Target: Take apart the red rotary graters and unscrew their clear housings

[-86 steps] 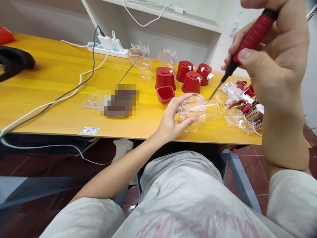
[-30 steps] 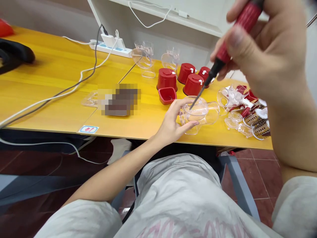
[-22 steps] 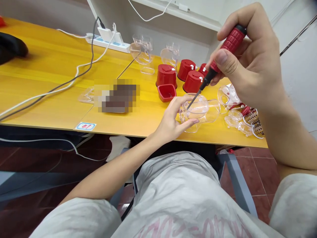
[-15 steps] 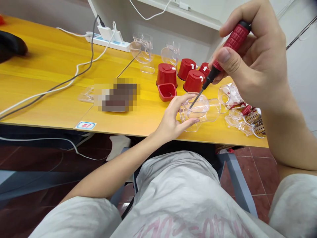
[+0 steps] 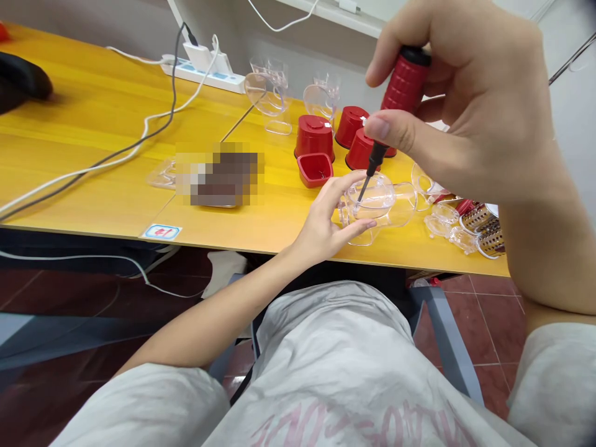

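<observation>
Raised over the table, my right hand is closed around the red grip of a screwdriver. Its dark shaft points down, with the tip inside the round opening of a clear plastic housing. Whether the tip touches a screw is too small to tell. My left hand grips the housing at its left end, thumb in front and fingers behind. The housing lies on its side near the table's front edge. Just behind the left hand is a small red square tray with a few tiny metal pieces inside.
Several red cups stand upside down behind the tray. More clear housings stand at the back. Metal grater drums and clear lids lie to the right. Cables run from a power strip across the yellow table.
My right hand has moved left, bringing the screwdriver more upright, with its tip lower in the housing's opening. My left hand keeps its hold.
</observation>
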`<move>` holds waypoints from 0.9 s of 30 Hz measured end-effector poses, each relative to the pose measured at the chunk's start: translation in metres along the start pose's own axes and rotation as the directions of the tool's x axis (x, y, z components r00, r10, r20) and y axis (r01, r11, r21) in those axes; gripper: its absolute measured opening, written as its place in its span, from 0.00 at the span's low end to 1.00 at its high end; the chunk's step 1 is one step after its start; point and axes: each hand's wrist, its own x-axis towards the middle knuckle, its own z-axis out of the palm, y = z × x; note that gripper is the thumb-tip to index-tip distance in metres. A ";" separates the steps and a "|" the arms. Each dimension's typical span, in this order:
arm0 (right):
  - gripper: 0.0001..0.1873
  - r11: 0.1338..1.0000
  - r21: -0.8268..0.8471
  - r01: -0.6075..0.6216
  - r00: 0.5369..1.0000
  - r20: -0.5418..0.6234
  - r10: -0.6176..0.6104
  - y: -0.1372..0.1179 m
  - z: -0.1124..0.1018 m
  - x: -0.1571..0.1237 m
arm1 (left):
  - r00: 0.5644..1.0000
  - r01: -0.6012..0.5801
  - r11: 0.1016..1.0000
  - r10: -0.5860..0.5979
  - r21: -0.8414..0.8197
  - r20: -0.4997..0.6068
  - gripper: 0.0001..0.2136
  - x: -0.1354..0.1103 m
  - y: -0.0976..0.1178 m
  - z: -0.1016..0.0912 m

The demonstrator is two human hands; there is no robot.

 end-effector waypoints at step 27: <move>0.16 0.988 -0.153 -0.012 0.992 0.119 0.030 0.012 -0.005 0.020 | 0.997 0.066 0.994 -0.064 -0.084 0.030 0.44 -0.003 -0.002 -0.002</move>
